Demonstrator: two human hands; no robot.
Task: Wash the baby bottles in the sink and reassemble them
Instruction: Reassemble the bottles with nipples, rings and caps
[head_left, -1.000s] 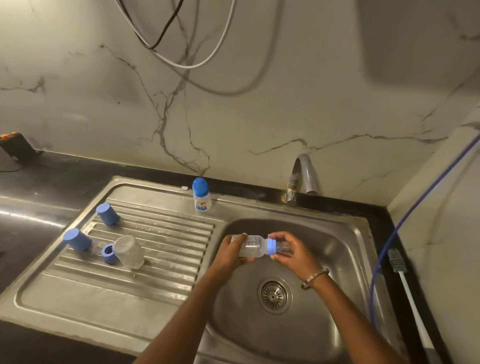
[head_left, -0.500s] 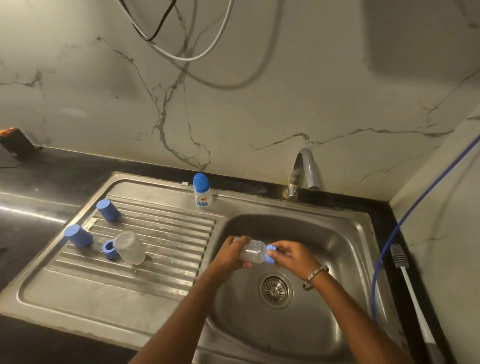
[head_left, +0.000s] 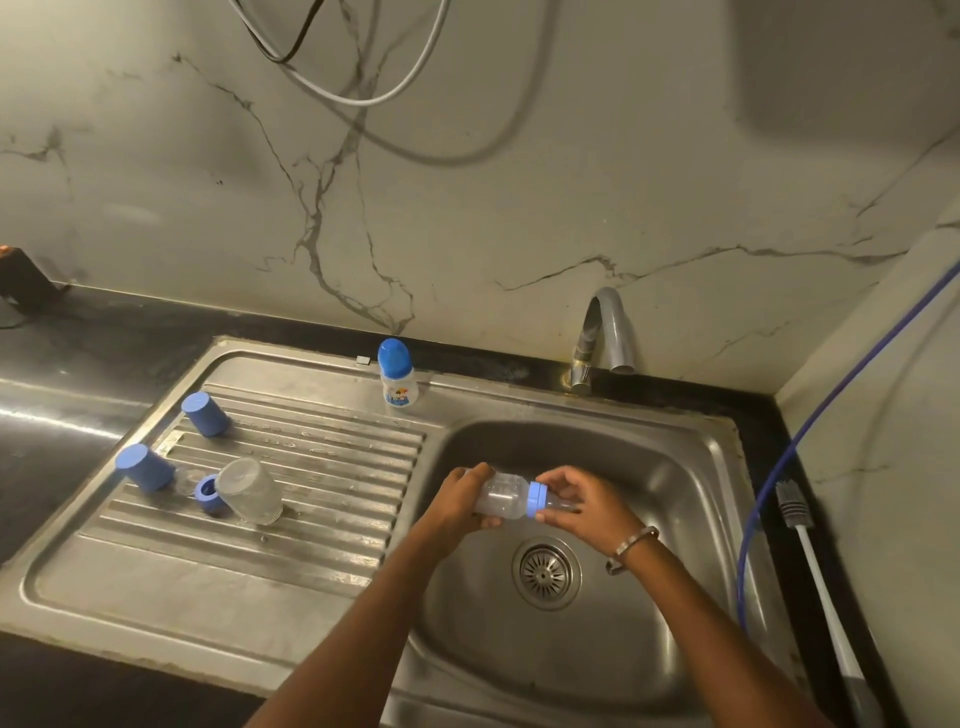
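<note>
While both hands' fingers grip it, the baby bottle (head_left: 503, 498) lies horizontal over the sink (head_left: 691, 467), collar end rightward.

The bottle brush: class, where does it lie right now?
In the head view, the bottle brush lies on the dark counter right of the sink, beside the blue hose.
</note>
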